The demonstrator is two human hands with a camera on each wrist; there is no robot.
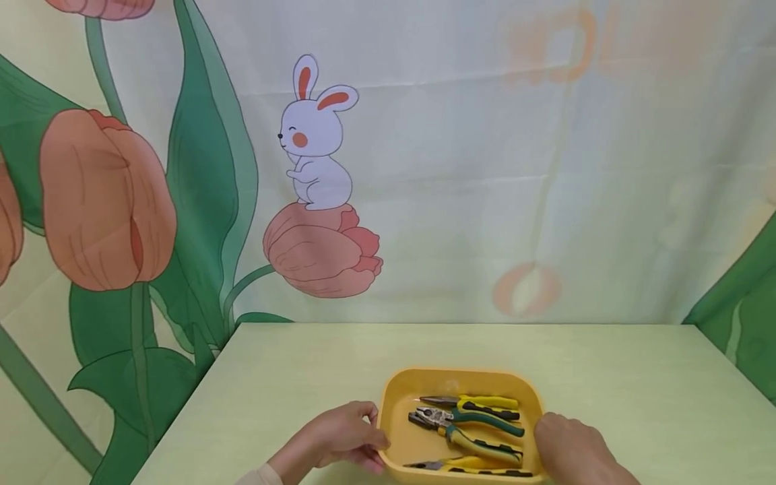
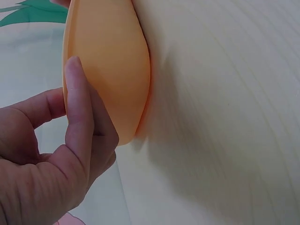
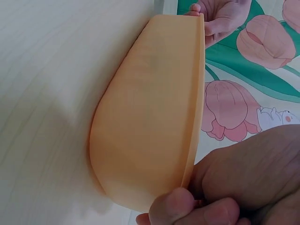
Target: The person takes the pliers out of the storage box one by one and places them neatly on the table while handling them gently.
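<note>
A yellow plastic tray (image 1: 402, 421) with rounded corners lies near the front of the table, several pliers inside. At its back are yellow-handled long-nose pliers (image 1: 469, 402). Green-handled combination pliers (image 1: 485, 420) rest in the middle, overlapping a green-and-yellow pair (image 1: 481, 446). Another yellow-handled long-nose pair (image 1: 473, 465) is along the front wall. My left hand (image 1: 342, 431) pinches the tray's left rim, with fingers against the outer wall in the left wrist view. On the opposite side my right hand (image 1: 572, 448) grips the right rim, its fingertips (image 3: 173, 205) curled at the edge.
The pale table (image 1: 636, 384) extends behind the tray and to both sides. Behind its far edge hangs a cloth backdrop (image 1: 448, 202) printed with tulips and a white rabbit.
</note>
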